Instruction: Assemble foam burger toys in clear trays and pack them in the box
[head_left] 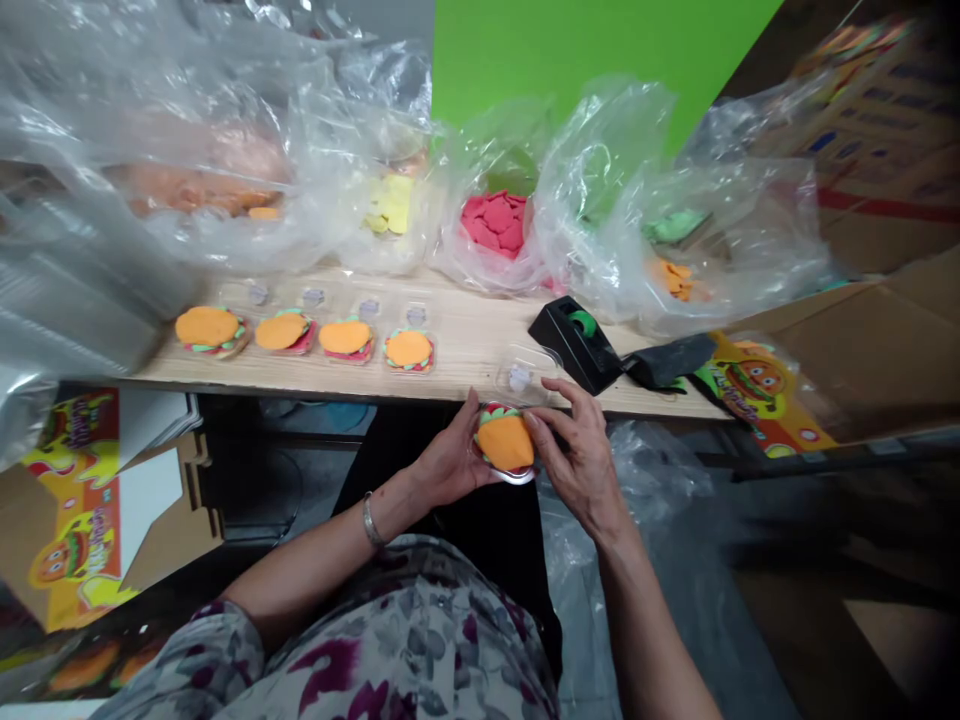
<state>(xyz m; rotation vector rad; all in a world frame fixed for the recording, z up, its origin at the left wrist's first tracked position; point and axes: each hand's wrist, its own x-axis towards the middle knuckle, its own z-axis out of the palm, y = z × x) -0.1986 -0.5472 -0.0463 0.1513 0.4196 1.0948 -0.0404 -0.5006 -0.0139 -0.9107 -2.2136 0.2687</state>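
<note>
Working surface: wooden bench (465, 345) beneath bulging plastic bags (487, 240) of coloured clay.
Bench row: four clay burgers (345, 338) in clear trays; black tape dispenser (576, 345) further right.
Grip: left hand (450, 450) and right hand (577, 460) closed from either side on a clay burger (505, 443).
Burger position: just below the bench edge, over the lap.

Bright light, glare on plastic bags (360, 170), warped, dim edges

Four toy burgers (345, 338) lie left of the tape dispenser (576, 345).
</note>
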